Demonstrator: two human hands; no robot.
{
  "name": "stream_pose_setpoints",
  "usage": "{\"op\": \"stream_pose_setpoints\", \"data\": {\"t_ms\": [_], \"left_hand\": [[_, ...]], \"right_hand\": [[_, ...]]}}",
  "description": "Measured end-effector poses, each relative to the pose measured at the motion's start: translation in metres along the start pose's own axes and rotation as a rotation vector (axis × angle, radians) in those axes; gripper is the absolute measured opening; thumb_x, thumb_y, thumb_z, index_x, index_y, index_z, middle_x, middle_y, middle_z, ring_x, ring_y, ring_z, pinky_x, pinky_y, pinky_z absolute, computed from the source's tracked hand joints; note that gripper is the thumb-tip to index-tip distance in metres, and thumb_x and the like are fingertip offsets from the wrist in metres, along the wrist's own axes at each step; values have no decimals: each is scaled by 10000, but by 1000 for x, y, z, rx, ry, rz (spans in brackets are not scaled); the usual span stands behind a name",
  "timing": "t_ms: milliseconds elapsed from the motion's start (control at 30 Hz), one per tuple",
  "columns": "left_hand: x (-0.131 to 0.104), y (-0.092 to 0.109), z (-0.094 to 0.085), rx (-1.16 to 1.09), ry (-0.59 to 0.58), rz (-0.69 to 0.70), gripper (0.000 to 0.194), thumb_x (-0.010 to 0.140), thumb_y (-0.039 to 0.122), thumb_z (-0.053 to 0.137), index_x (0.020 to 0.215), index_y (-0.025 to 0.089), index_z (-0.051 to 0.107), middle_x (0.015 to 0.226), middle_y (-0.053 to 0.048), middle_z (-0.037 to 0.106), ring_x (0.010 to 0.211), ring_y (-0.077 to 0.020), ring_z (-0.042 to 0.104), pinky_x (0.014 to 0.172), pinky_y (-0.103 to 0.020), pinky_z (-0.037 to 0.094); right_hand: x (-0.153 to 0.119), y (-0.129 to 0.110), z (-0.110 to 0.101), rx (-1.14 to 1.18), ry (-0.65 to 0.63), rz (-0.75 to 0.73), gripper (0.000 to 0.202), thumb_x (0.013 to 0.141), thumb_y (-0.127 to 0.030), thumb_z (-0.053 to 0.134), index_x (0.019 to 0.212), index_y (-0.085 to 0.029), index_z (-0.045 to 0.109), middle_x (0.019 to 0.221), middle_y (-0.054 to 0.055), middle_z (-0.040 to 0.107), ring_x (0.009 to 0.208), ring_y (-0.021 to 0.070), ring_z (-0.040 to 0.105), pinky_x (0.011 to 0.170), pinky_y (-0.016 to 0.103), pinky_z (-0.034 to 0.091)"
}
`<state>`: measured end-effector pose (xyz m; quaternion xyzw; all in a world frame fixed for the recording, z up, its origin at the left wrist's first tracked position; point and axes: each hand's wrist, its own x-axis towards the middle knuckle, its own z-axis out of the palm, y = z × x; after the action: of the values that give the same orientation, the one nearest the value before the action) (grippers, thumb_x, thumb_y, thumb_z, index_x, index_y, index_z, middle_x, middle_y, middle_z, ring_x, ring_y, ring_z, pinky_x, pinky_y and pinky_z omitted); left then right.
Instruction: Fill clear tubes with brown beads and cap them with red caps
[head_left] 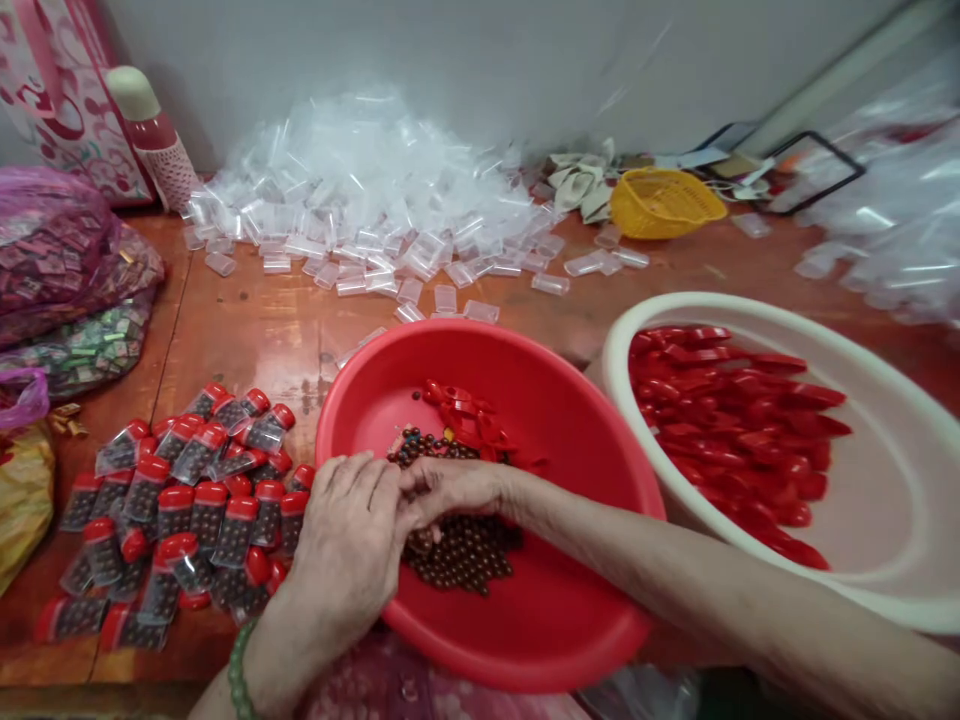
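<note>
Over the near left rim of a red basin (592, 620), my left hand (345, 540) is closed, its back towards me. Its grip is hidden from view. My right hand (450, 490) reaches in from the right, and its bent fingers meet the left fingers; whatever is between them cannot be made out. Small round brown balls (465, 560) lie in the basin just below and behind my right hand. Several red plastic caps (469, 415) rest farther back in the same basin. Left of my left hand lies a pile of small clear containers (232, 530) with red caps, filled with dark balls.
A white basin (892, 500) of red plastic pieces (735, 430) stands at the right. Behind are heaped clear empty containers (360, 200) and a yellow basket (664, 205). Bags of wrapped small items (60, 260), a bottle (154, 140) and a patterned bag (75, 100) are at the left.
</note>
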<state>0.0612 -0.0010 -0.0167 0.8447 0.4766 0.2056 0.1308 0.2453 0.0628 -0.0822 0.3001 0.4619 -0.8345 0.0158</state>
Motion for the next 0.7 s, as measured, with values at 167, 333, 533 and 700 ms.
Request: {"op": "stream_pose_setpoints", "data": {"t_ms": [167,333,533,700], "left_hand": [[16,3,-10,-25,-245,9,476,865,258,595,1301,89,505,1290,-172,590,1166,-317,555,975,-477,459],[29,0,-10,-386,-211,-54,325,887,276,585,1201,199,614,1309,-88,596,1175,-239,579,1005,-394,465],[31,-2,-11,-711,-189,-88,293,887,233,575,1164,143,602,1280,-117,596,1174,-205,572,1015,-325,448],[32,-3,-14,-709,-208,-139,206,887,221,568,1069,135,611,1073,-93,669,992,-177,628,899,-295,485]], "right_hand": [[-17,-19,-5,127,40,-150,453,639,-505,795,861,-133,662,687,-39,613,602,63,571,564,186,485],[-41,-32,5,184,142,-288,385,721,-492,748,860,-138,686,725,-21,635,633,66,591,558,172,483],[-67,-42,16,-69,333,-275,512,787,-657,576,910,-174,693,844,42,686,743,136,633,683,275,519],[-89,-43,-2,-651,673,-207,408,926,-511,428,852,-179,654,808,24,646,733,143,568,684,282,447]]}}
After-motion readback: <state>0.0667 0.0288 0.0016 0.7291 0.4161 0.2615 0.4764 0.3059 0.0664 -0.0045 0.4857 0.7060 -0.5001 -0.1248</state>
